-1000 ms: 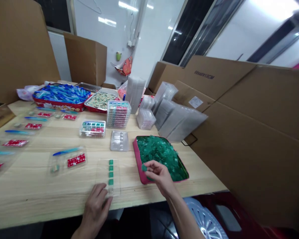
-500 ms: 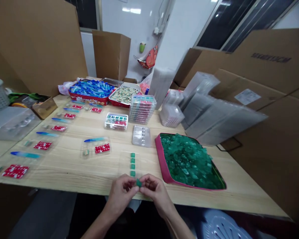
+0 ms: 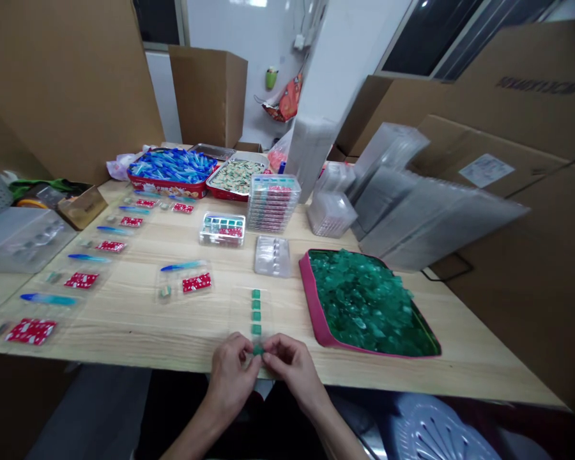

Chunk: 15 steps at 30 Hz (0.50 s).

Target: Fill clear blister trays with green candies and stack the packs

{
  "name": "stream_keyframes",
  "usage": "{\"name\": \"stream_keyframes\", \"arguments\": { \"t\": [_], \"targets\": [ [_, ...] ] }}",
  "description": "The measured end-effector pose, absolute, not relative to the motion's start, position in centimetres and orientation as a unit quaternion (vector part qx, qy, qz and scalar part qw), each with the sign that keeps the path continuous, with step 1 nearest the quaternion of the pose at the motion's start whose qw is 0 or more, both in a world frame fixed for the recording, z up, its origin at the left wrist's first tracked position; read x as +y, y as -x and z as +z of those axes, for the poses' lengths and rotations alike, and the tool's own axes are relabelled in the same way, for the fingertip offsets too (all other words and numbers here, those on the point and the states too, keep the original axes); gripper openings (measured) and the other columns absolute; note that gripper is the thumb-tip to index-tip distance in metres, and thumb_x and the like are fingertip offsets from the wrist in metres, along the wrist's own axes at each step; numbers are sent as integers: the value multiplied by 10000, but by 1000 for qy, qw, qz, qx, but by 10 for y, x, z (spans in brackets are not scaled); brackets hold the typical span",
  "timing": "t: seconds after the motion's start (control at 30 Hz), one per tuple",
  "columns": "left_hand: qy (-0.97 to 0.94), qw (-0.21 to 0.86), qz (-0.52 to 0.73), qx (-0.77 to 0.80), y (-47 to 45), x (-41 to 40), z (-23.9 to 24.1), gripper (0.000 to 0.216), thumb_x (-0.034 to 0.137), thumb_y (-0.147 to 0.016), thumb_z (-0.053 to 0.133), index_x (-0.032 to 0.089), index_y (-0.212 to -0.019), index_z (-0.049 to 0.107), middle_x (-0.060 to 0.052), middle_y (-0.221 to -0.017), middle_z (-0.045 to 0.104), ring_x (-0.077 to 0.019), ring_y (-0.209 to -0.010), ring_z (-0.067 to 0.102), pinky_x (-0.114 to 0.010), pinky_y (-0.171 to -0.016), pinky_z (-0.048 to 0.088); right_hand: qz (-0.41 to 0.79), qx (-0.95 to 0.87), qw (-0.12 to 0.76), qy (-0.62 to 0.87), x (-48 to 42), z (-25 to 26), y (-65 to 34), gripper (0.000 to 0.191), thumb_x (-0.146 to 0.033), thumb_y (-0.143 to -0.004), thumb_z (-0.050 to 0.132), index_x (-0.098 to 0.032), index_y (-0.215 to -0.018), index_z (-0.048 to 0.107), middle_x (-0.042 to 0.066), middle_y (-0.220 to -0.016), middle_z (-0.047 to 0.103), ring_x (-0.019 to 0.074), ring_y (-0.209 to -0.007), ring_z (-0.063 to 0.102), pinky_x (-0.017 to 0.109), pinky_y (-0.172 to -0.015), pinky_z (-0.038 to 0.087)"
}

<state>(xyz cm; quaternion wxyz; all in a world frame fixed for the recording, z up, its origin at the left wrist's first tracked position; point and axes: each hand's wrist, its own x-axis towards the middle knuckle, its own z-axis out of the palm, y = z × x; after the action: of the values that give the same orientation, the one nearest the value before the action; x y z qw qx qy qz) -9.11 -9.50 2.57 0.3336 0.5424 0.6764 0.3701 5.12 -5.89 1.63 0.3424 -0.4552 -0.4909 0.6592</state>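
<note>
My left hand [image 3: 232, 374] and my right hand [image 3: 287, 367] meet at the near edge of the wooden table [image 3: 124, 319]. Together their fingertips pinch one small green piece [image 3: 257, 349]. It sits at the near end of a clear plastic tray [image 3: 242, 310] that holds a column of three green pieces [image 3: 255, 312]. To the right stands a pink-rimmed tin [image 3: 311, 300] heaped with green pieces [image 3: 364, 300].
Clear packs with blue pens and red cards [image 3: 184, 281] lie in rows on the left. Behind are a stack of filled clear boxes [image 3: 273, 203], one filled box [image 3: 222, 229], an empty blister tray [image 3: 272, 256], tins of blue items [image 3: 170, 167], and bundles of clear trays [image 3: 412, 204]. Cardboard walls surround.
A second ago my right hand took a green piece from the tin and my left held the tray. Both hands now pinch the piece, lowered onto the tray's near end.
</note>
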Motion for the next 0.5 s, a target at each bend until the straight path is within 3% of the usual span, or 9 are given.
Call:
{"name": "stream_keyframes", "arguments": {
  "t": [0.17, 0.4, 0.5],
  "targets": [
    [-627, 190, 301, 693, 88, -82, 21, 101, 94, -696, 546, 174, -635, 554, -40, -737, 580, -204, -763, 559, -313, -688, 431, 525, -612, 313, 502, -45, 8, -43, 47, -185, -679, 577, -168, -675, 620, -18, -577, 572, 125, -531, 502, 228, -520, 393],
    [-641, 184, 248, 703, 86, -79, 17, 104, 114, -761, 511, 176, -709, 575, -50, -766, 597, -202, -742, 584, -303, -663, 434, 508, -634, 314, 491, -42, -1, -40, 97, -181, -754, 503, -191, -759, 599, -12, -595, 567, 139, -493, 533, 234, -466, 427],
    [-651, 177, 279, 683, 86, -81, 16, 141, 87, -772, 484, 186, -792, 583, -48, -802, 606, -193, -744, 582, -290, -656, 433, 430, -696, 320, 477, -42, 5, -41, 160, -124, -754, 470, -191, -725, 612, 26, -701, 592, 160, -631, 576, 259, -588, 463]
  ]
}}
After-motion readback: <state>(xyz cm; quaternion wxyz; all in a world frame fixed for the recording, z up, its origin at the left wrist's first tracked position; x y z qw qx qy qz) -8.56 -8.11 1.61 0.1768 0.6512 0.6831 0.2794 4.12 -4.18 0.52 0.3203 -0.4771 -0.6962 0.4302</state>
